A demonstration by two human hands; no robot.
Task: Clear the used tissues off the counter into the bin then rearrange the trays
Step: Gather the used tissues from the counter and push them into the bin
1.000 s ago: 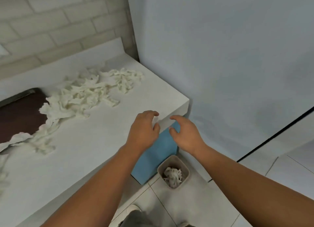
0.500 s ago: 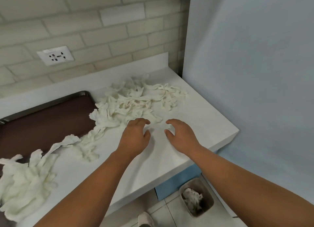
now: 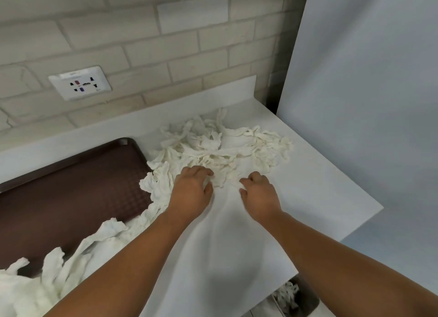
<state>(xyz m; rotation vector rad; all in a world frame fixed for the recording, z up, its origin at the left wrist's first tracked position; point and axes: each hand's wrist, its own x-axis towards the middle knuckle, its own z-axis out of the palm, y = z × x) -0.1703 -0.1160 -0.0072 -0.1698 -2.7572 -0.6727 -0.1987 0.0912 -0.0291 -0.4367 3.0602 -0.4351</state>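
Both hands have pushed forward across the table into the tissues since half a second ago. We see the left hand with its fingers curled down into the pile's near edge, and the right hand just beside it, its thumb and curled fingers pinching a strip. The tissues trail from the table's back corner onto the brown tray; the bin stands on the floor below the table's edge

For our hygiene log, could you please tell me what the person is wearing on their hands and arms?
Nothing: the left hand and right hand are bare, without gloves, rings or watch, and both forearms show no sleeves.
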